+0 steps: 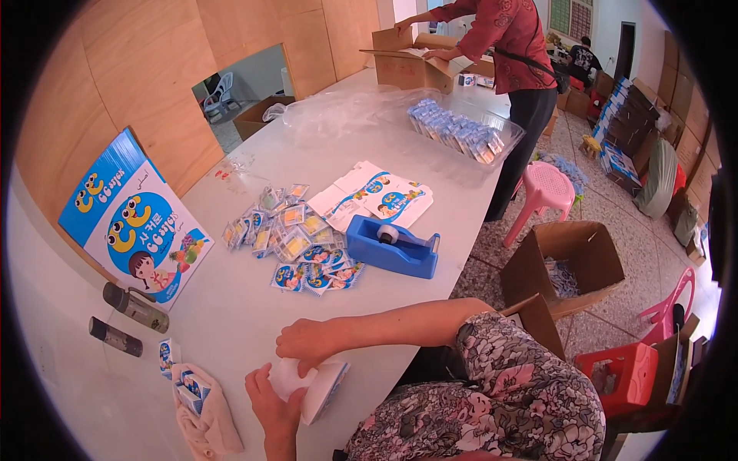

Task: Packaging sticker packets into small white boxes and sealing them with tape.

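Note:
A small white carton with a blue-printed side [332, 390] lies on the table close to me. My left hand [273, 403] grips its left end, thumb and fingers around the white flaps. From the right, my right hand [309, 343] reaches over with curled fingers, pinching the carton's upper edge; its fingertips are partly hidden. Beyond my hands is a loose pile of small clear and blue sachets [292, 238]. Beside the pile stands a blue tape dispenser [393, 247], and behind it a flat printed carton blank [373, 196].
At left are a printed display board [150, 223], two dark-lidded bottles [134, 307] and a pink cloth [207, 419] with small boxes. A clear tray of sachets [457, 131] sits farther back. A person in red [503, 34] handles a cardboard box [411, 69]. Stools [542, 184] and open cartons [565, 269] stand on the floor.

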The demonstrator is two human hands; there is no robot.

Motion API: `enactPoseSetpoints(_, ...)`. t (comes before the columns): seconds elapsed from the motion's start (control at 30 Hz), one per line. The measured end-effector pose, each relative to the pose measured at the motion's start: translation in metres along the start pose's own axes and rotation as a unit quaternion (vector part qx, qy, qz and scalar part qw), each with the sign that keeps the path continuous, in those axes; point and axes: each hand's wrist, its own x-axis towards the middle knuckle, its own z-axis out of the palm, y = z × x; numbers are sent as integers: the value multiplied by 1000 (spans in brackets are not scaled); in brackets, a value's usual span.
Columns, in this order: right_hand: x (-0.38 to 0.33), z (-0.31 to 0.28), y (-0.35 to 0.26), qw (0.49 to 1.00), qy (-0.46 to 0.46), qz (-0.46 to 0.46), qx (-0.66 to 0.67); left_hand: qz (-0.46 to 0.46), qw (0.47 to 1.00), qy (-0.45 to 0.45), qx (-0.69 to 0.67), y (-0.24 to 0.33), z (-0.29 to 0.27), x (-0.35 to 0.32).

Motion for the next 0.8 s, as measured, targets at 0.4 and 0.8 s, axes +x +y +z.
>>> enactPoseSetpoints(0.4, -27, -9, -11, 999, -37, -4, -25, -49, 993, -96, -55, -6, 3, -8)
enactPoseSetpoints(0.8, -46, -9, -18, 996, -88, 9, -3, -164, 948, -73, -261, 4, 14, -25)
